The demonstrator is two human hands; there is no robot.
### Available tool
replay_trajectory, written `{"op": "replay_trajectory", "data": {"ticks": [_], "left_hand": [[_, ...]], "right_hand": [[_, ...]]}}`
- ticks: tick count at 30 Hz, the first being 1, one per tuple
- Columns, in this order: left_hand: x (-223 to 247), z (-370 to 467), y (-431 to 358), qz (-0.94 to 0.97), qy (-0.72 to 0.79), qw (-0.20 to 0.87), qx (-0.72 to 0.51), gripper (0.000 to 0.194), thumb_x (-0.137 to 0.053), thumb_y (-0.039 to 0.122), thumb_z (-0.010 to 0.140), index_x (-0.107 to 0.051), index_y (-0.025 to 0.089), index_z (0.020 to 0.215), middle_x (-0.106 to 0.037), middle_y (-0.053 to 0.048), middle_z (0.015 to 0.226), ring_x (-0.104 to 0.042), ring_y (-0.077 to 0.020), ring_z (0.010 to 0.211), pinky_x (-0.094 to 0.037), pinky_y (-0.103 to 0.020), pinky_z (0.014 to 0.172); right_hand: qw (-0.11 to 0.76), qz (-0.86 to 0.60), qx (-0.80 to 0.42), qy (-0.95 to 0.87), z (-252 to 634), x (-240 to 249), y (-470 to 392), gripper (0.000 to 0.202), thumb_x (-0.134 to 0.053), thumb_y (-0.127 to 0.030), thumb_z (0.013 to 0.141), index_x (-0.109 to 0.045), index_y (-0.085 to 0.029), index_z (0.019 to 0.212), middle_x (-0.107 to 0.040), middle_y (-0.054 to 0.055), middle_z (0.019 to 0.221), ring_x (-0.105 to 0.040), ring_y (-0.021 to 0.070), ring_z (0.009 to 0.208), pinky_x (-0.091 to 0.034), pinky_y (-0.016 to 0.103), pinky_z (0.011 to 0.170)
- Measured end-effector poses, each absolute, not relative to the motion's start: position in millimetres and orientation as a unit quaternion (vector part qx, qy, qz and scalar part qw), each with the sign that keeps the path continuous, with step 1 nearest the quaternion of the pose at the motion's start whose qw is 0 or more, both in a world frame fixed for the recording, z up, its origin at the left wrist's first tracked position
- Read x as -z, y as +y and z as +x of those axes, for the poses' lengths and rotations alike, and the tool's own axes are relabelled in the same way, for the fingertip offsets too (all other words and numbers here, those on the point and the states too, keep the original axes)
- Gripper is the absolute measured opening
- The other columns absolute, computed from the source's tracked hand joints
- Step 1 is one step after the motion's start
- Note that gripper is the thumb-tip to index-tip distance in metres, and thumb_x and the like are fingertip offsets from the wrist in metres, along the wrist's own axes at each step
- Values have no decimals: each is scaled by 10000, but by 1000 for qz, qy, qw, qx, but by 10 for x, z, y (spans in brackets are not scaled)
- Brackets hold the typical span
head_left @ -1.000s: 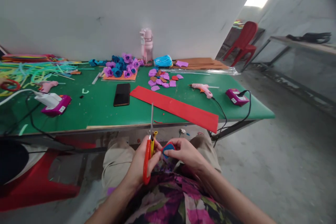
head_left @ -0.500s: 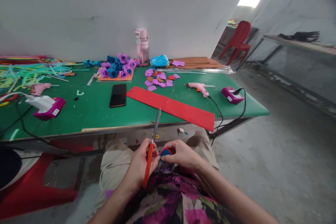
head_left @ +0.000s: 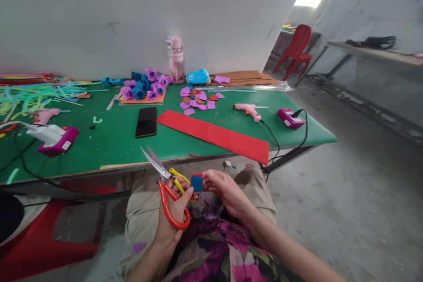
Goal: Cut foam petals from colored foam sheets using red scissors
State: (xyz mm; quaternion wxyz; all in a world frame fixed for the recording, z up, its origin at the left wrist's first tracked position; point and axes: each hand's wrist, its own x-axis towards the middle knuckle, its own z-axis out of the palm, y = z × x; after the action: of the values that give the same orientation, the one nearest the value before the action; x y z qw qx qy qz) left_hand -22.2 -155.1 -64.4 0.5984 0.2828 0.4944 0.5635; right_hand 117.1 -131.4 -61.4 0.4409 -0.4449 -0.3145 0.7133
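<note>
Scissors with one red and one yellow handle hang in my left hand, blades parted and pointing up and left. The thumb of that hand also presses the lower edge of a small blue piece, rounded at the corners. A red piece of similar size lies behind the blue one, with only its edges showing. My right hand pinches these stacked pieces from the right. Both hands are above my lap, in front of the table edge. A long red strip lies on the table beyond them.
On the green table are a black phone, purple and blue flowers, loose cut pieces, a pink glue gun with a cable, and a purple power block. A white board rises behind.
My left hand has turned, swinging the scissors from upright to pointing up-left, with blades and handles now apart. The stacked pieces have risen slightly and moved left, turning their blue face to view.
</note>
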Motion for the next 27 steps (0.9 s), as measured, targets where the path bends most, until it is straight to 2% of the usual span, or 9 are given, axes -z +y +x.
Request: {"op": "replay_trajectory", "data": {"ticks": [3, 6, 10, 17, 24, 27], "left_hand": [[631, -201, -1565, 287, 494, 602, -558, 320, -734, 219, 655, -494, 203, 866, -543, 49, 761, -542, -103, 661, -508, -226, 606], [638, -181, -1588, 275, 495, 612, -552, 353, -740, 212, 632, -495, 201, 886, -534, 52, 763, -534, -95, 654, -498, -218, 607], [682, -170, -1603, 261, 499, 615, -552, 371, -737, 204, 628, -485, 205, 900, -530, 61, 746, -527, -84, 639, -489, -209, 620], [712, -150, -1602, 246, 504, 618, -551, 390, -751, 208, 600, -499, 205, 898, -541, 66, 745, -541, -83, 619, -489, -209, 600], [718, -158, -1599, 230, 502, 621, -557, 387, -759, 206, 588, -506, 196, 881, -563, 62, 737, -549, -79, 592, -486, -208, 582], [710, -184, -1599, 221, 490, 630, -560, 366, -755, 199, 596, -504, 195, 862, -560, 68, 727, -563, -79, 585, -481, -212, 585]], "right_hand": [[447, -472, -677, -345, 1102, 600, -1313, 334, -826, -392, 525, -646, -185, 717, -625, -19, 665, -529, 123, 624, -398, 244, 635], [455, -498, -654, -342, 1077, 612, -1297, 312, -771, -438, 589, -604, -175, 606, -579, -27, 578, -472, 106, 554, -361, 238, 577], [449, -509, -649, -345, 1104, 646, -1292, 379, -684, -483, 677, -560, -166, 512, -504, -34, 501, -394, 91, 500, -304, 240, 534], [465, -522, -617, -362, 1143, 668, -1295, 393, -647, -497, 708, -621, -165, 499, -537, -9, 493, -454, 109, 513, -353, 253, 572], [485, -541, -603, -330, 1216, 732, -1256, 368, -645, -522, 693, -710, -166, 626, -638, 36, 588, -495, 120, 538, -387, 247, 548], [452, -587, -572, -351, 1317, 843, -1259, 409, -605, -544, 726, -684, -170, 580, -592, 23, 520, -465, 117, 487, -357, 248, 493]]}}
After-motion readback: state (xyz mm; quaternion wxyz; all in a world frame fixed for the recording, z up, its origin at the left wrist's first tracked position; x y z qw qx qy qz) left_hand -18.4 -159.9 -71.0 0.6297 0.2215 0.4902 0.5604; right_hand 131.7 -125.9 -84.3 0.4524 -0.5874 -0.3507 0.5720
